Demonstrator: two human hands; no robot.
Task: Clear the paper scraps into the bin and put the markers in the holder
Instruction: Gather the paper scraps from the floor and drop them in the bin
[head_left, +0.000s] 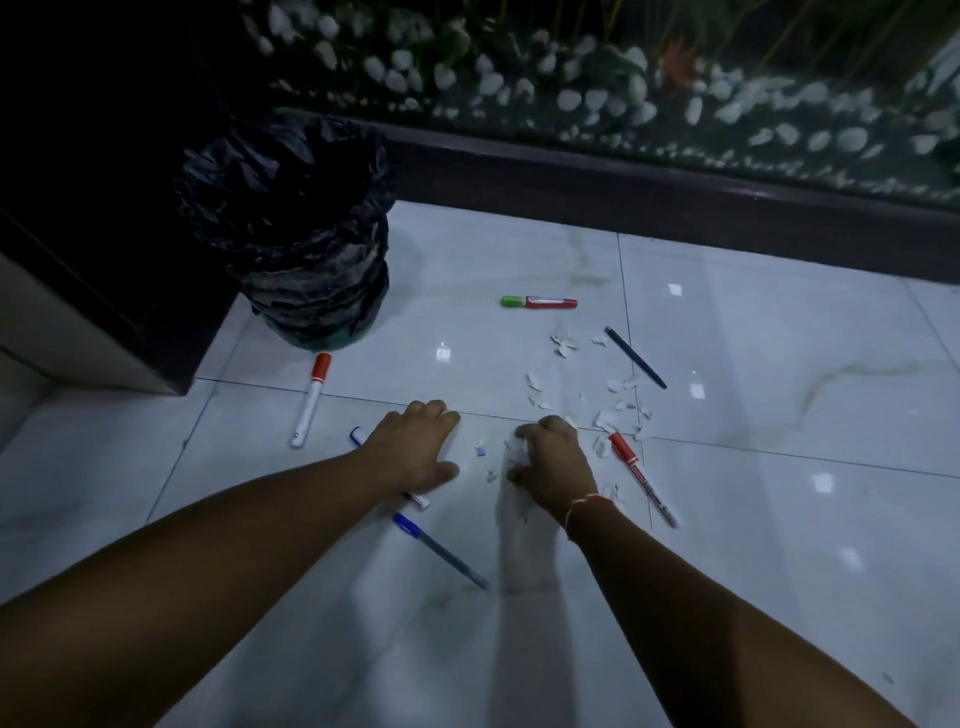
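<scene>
White paper scraps (605, 387) lie scattered on the white tiled floor. My right hand (556, 457) is curled around a bunch of scraps. My left hand (415, 449) rests on the floor, fingers bent, over a blue-capped white marker (357, 435). A red-capped marker (311, 400) lies left of it. A green-and-red marker (537, 302) lies farther off. Another red marker (641, 475) lies right of my right hand. A blue pen (439, 550) lies near my forearms and a dark pen (635, 357) beyond the scraps. The bin (291, 223), lined with a black bag, stands at the upper left.
A dark cabinet (104, 234) stands to the left of the bin. A dark ledge (675, 202) runs along the back with white pebbles and plants behind it. No marker holder is in view.
</scene>
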